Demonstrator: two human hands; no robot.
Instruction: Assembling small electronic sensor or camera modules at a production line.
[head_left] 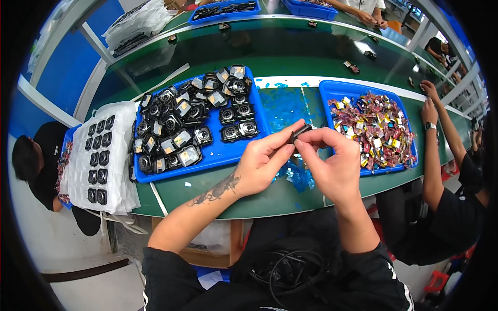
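Between my two hands is a small black watch case point(300, 132), seen nearly edge-on and partly covered by fingers. My left hand point(262, 161) is closed around it, with the thumb and fingers on its sides. My right hand point(337, 163) pinches at its near right edge, thumb against forefinger; whether a tiny piece sits in that pinch is hidden. To the left, a blue tray point(220, 156) holds a heap of black watch cases point(182, 107). On the right another blue tray point(325, 99) is full of small battery parts point(371, 132) with reddish and yellow film.
Blue film scraps point(298, 179) lie on the green bench point(233, 203) under my hands. White molded trays point(75, 160) with watch cases are stacked at far left. Behind runs a green conveyor point(280, 49) carrying scattered parts. A co-worker's arm point(430, 140) reaches in at right.
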